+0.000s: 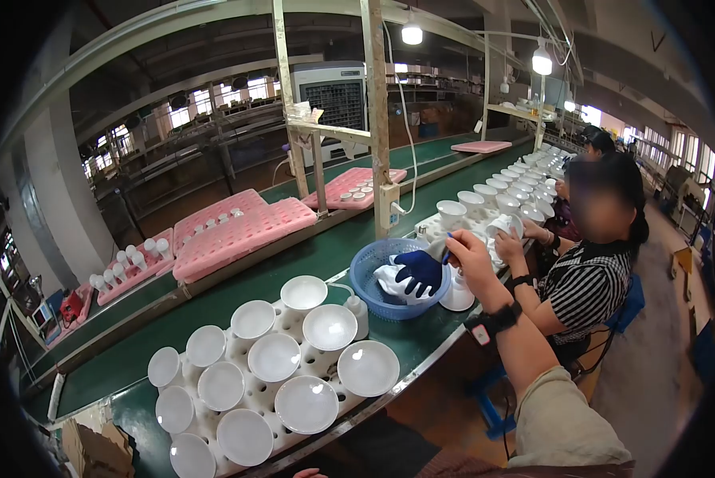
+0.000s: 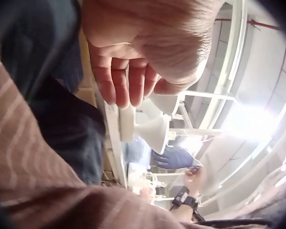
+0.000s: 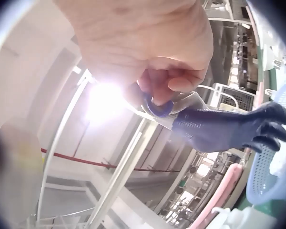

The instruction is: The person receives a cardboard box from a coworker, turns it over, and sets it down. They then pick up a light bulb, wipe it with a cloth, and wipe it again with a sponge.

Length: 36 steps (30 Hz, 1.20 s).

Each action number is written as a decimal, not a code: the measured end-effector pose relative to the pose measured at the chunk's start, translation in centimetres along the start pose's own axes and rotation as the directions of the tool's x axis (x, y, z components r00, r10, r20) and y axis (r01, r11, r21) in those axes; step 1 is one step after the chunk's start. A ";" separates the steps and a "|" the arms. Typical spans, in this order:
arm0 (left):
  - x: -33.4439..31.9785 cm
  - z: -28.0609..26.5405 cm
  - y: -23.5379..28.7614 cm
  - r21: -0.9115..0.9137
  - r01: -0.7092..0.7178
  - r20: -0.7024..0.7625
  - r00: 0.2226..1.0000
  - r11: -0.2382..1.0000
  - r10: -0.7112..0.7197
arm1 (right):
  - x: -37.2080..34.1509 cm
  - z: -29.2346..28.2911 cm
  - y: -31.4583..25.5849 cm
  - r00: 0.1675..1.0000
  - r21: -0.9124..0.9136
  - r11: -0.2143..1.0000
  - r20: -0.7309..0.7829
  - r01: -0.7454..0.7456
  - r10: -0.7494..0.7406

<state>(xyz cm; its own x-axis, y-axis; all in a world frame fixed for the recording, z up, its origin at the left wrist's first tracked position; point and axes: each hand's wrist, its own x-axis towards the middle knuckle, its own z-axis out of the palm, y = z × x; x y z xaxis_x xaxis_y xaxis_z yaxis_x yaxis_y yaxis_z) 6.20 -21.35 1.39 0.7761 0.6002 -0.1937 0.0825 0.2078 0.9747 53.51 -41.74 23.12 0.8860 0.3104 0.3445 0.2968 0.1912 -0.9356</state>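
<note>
My right hand (image 1: pixel 471 259) pinches the cuff of a work glove (image 1: pixel 419 272), white at the wrist with a dark blue coated palm and fingers. The glove hangs fingers-down over a blue perforated basket (image 1: pixel 363 283), which holds white fabric (image 1: pixel 396 288). In the right wrist view, my thumb and fingers close on the glove's blue cuff edge (image 3: pixel 158 109). Loosely curled and holding nothing, my left hand (image 2: pixel 138 52) hangs beside the white flared pieces (image 2: pixel 154 132); only its fingertips show at the bottom of the head view.
White bowl-topped pieces (image 1: pixel 274 357) stand in a holed tray on the green bench. A squeeze bottle (image 1: pixel 356 315) is beside the basket. Pink foam trays (image 1: pixel 242 239) lie beyond. At right, a seated person (image 1: pixel 597 271) holds a white piece. A post (image 1: pixel 377 119) rises behind the basket.
</note>
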 end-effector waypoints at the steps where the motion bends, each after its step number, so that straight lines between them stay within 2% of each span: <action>1: 0.0 0.9 1.2 -0.036 0.030 0.056 0.998 0.999 -0.028 | -1.5 -0.1 -1.0 0.999 -0.014 0.999 0.016 0.037 -0.037; 2: 0.0 1.9 2.4 -0.069 0.065 0.109 0.992 0.995 -0.058 | -3.4 -0.3 -2.2 0.997 -0.027 0.997 0.034 0.071 -0.070; 4: 0.4 4.3 4.8 -0.024 0.028 0.242 0.970 0.999 -0.021 | -8.5 0.3 -5.2 0.990 -0.160 0.978 0.063 0.137 -0.129; 5: 0.6 5.7 6.5 -0.015 0.020 0.326 0.945 1.000 -0.014 | -11.2 0.5 -6.3 0.994 -0.260 0.960 0.057 0.105 -0.093; 6: 0.5 7.2 7.8 -0.039 0.028 0.362 0.932 0.999 -0.012 | -13.3 0.7 -5.9 0.987 -0.270 0.953 0.117 0.139 -0.111; 7: 2.1 6.7 6.7 0.104 0.117 0.547 0.823 0.988 -0.155 | -15.6 1.9 -5.7 0.979 -0.267 0.951 0.169 0.154 -0.111; 8: 2.3 8.1 7.6 -0.019 0.100 0.600 0.797 0.995 -0.069 | -17.5 2.0 -4.2 0.953 -0.342 0.912 0.272 0.226 -0.135; 9: 2.5 9.3 8.5 0.003 0.074 0.660 0.749 0.997 -0.057 | -19.3 3.7 -3.5 0.926 -0.318 0.915 0.355 0.248 -0.128; 10: 2.7 10.4 8.8 -0.017 0.068 0.688 0.724 0.998 -0.038 | -20.8 3.6 -2.0 0.850 -0.358 0.909 0.527 0.216 0.005; 11: 2.9 11.2 8.4 -0.072 0.035 0.707 0.707 0.997 0.027 | -22.0 4.8 -1.7 0.762 -0.315 0.939 0.640 0.139 0.102; 12: 2.6 11.8 9.4 -0.098 0.061 0.696 0.718 0.993 0.024 | -23.3 6.4 -1.7 0.662 -0.303 0.951 0.724 0.056 0.192; 13: 2.3 12.0 9.3 -0.103 0.107 0.661 0.750 0.989 -0.013 | -24.2 8.5 -1.7 0.658 -0.228 0.955 0.751 0.189 0.050; 14: 2.1 12.4 8.8 -0.169 0.023 0.543 0.837 0.985 0.074 | -24.5 9.9 -1.6 0.650 -0.161 0.933 0.754 0.322 -0.094; 15: 1.8 11.7 8.5 -0.181 0.046 0.491 0.870 0.982 0.050 | -24.7 10.5 -1.2 0.622 -0.181 0.908 0.776 0.377 -0.104; 16: 1.6 11.2 8.3 -0.200 0.069 0.444 0.896 0.977 0.028 | -24.7 11.1 -0.5 0.566 -0.129 0.876 0.804 0.464 -0.181; 18: 1.0 10.0 7.9 -0.183 0.012 0.318 0.947 0.983 0.048 | -25.1 12.1 0.0 0.488 -0.148 0.880 0.867 0.450 -0.104; 20: 1.0 9.4 6.6 -0.108 -0.099 0.162 0.980 0.989 0.115 | -25.6 13.0 0.4 0.463 -0.131 0.880 0.880 0.457 -0.109; 21: 1.0 9.0 5.9 -0.184 -0.067 0.166 0.981 0.981 0.098 | -25.6 13.4 0.6 0.448 -0.127 0.880 0.888 0.458 -0.105; 23: 0.7 8.3 6.1 -0.174 -0.062 0.144 0.986 0.983 0.088 | -25.5 13.9 0.6 0.431 -0.119 0.879 0.897 0.461 -0.104; 25: 0.2 7.7 6.5 -0.157 -0.071 0.118 0.989 0.985 0.090 | -25.5 14.1 0.2 0.347 -0.375 0.782 0.912 0.497 0.216; 26: 0.0 7.7 6.9 -0.160 -0.069 0.117 0.989 0.985 0.088 | -25.6 14.1 0.1 0.311 -0.487 0.699 0.873 0.523 0.376; 27: -0.1 7.9 7.4 -0.027 -0.179 0.122 0.976 0.983 0.182 | -25.6 14.0 0.2 0.310 -0.490 0.698 0.872 0.523 0.379; 28: -0.3 8.2 7.9 0.105 -0.288 0.139 0.952 0.952 0.272 | -25.7 14.0 0.4 0.276 -0.503 0.698 0.864 0.509 0.421; 29: -0.4 9.2 8.5 0.100 -0.351 0.233 0.918 0.931 0.321 | -25.7 14.0 0.6 0.242 -0.518 0.696 0.853 0.497 0.463; 30: -0.3 9.5 8.4 0.132 -0.426 0.309 0.876 0.895 0.371 | -25.9 13.4 2.8 0.242 -0.520 0.693 0.852 0.499 0.465; 31: -0.2 9.9 8.2 0.109 -0.470 0.331 0.848 0.876 0.414 | -26.3 12.3 6.7 0.307 -0.430 0.861 0.886 0.271 0.346; 32: -0.1 10.4 8.2 0.085 -0.513 0.353 0.817 0.854 0.456 | -26.4 11.2 9.9 0.398 -0.276 0.961 0.886 0.037 0.239; 33: -0.4 10.1 10.2 0.214 -0.582 0.393 0.787 0.785 0.476 | -25.9 10.3 11.5 0.410 -0.325 0.922 0.827 -0.209 0.384; 34: -0.5 10.2 10.8 0.208 -0.581 0.395 0.786 0.787 0.476 | -25.6 11.6 6.3 0.339 -0.185 0.617 0.699 -0.765 0.630; 36: -0.6 10.3 11.3 0.141 -0.453 0.476 0.811 0.880 0.341 | -24.5 11.4 4.8 0.335 -0.138 0.557 0.673 -0.819 0.659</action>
<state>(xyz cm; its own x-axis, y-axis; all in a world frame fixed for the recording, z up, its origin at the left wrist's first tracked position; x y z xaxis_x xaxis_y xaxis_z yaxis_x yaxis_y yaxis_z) 13.10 -27.36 13.63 0.9548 0.1898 0.2286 -0.1908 -0.1983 0.9614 29.14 -37.86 11.06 0.2532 0.8567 -0.4494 -0.5107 -0.2762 -0.8142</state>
